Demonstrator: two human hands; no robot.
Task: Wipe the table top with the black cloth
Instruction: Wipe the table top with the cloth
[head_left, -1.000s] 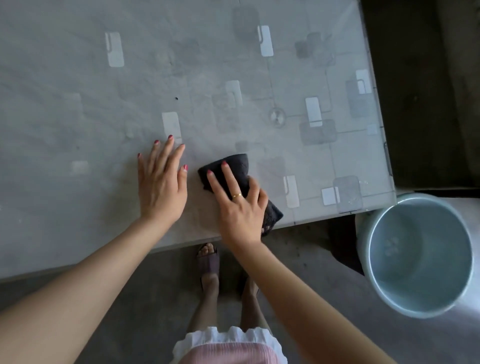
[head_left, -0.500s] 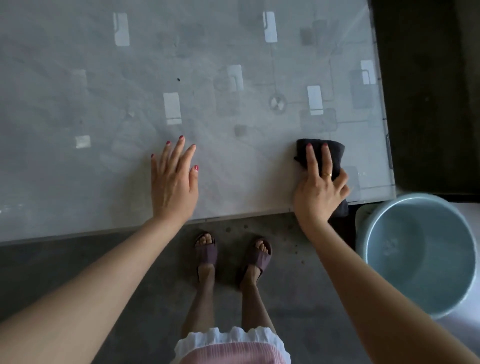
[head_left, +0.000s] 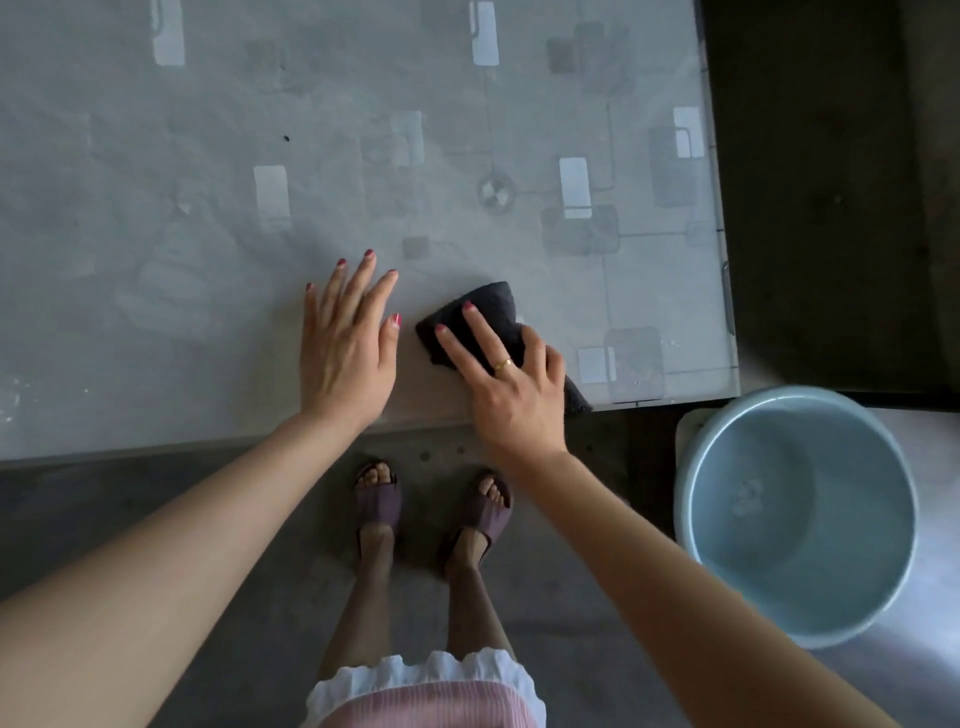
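Observation:
A folded black cloth (head_left: 493, 306) lies on the glass table top (head_left: 208, 156) close to its near edge. My right hand (head_left: 511, 387) presses down on the cloth with the fingers spread over it, and hides its middle. A corner of the cloth sticks out at the table's near edge to the right of my wrist. My left hand (head_left: 345, 343) rests flat on the table just left of the cloth, fingers apart, holding nothing.
A pale blue bucket (head_left: 795, 514) stands on the floor at the table's near right corner. The table's right edge (head_left: 719, 208) borders a dark floor. My feet in purple sandals (head_left: 376, 501) stand below the near edge.
My right hand has slid the cloth from the table's right end back leftwards, until it lies beside my left hand. The left hand has stayed flat in the same place.

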